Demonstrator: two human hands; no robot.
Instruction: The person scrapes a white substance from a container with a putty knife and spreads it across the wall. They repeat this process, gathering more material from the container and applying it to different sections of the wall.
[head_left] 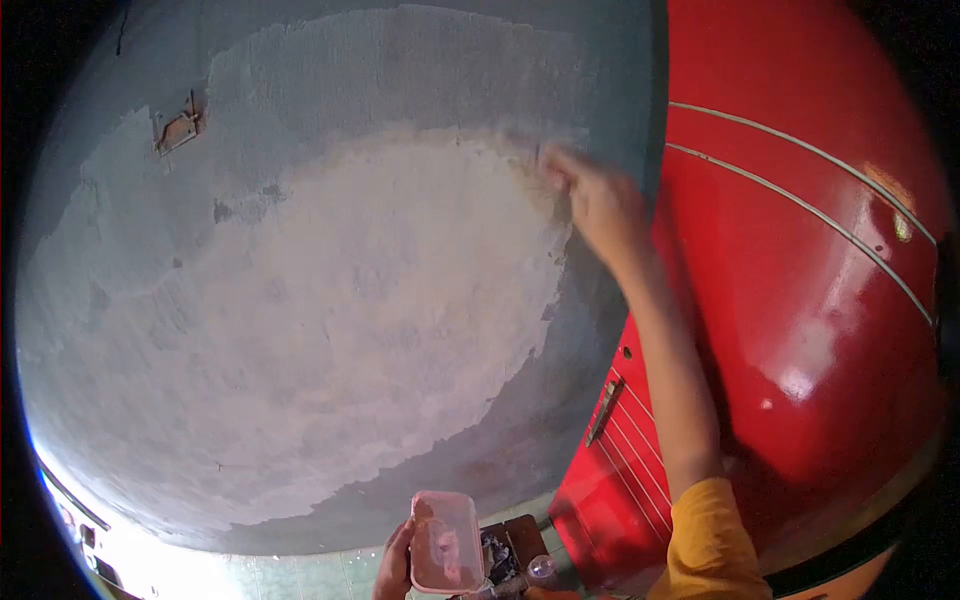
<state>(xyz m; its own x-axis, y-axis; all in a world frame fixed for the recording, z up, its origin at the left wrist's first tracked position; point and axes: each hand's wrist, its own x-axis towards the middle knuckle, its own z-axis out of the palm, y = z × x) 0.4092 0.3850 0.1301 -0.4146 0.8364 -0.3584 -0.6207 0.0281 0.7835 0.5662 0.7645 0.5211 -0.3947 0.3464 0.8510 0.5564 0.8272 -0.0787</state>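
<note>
My right hand (590,195) is raised to the grey wall (430,70), at the upper right edge of a broad pale, whitish patch (400,280). Its fingers are curled together and slightly blurred by motion. What they grip is too smeared to make out. Low in the view, my left hand (395,560) holds a pinkish see-through plastic container (447,540) by its left side. Some pinkish-brown matter lies inside the container.
A glossy red cupboard (800,230) with a metal handle (603,408) stands close to my right arm. A small open electrical box (180,132) is set in the wall. Pale green tiles (300,575) and a clear round plastic item (541,570) show below.
</note>
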